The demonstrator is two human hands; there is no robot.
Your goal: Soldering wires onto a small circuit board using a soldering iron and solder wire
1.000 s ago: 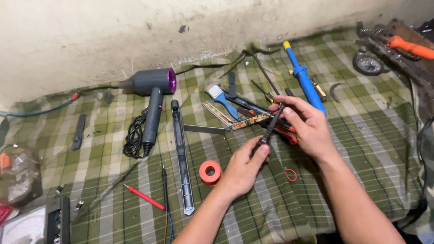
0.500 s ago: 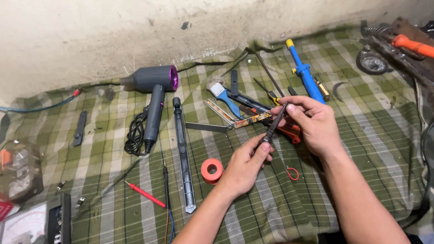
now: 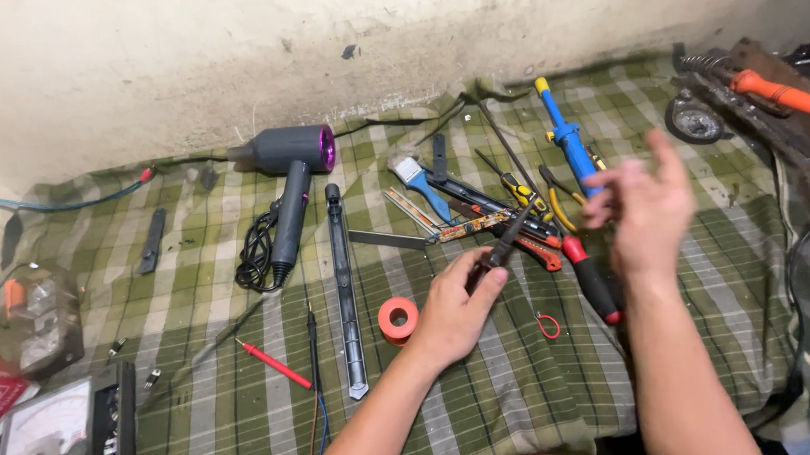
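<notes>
My left hand (image 3: 453, 306) grips a thin dark tool (image 3: 507, 239) that points up and to the right over a pile of hand tools. To its right, my right hand (image 3: 642, 208) is lifted off the tool, blurred, fingers spread, holding nothing. Below the right hand lies a red-handled screwdriver (image 3: 593, 280). An orange tape roll (image 3: 397, 318) lies just left of my left wrist. A small red wire loop (image 3: 548, 325) rests on the cloth between my forearms.
A green plaid cloth (image 3: 201, 395) covers the floor by a wall. On it lie a grey hair dryer (image 3: 284, 183), a long dark strip (image 3: 345, 291), a red probe (image 3: 274, 364), a blue soldering tool (image 3: 567, 138), a paintbrush (image 3: 418, 185) and a meter (image 3: 42, 433).
My right hand has let go of the thin dark tool and moved up and to the right, opening its fingers. The left hand keeps its hold.
</notes>
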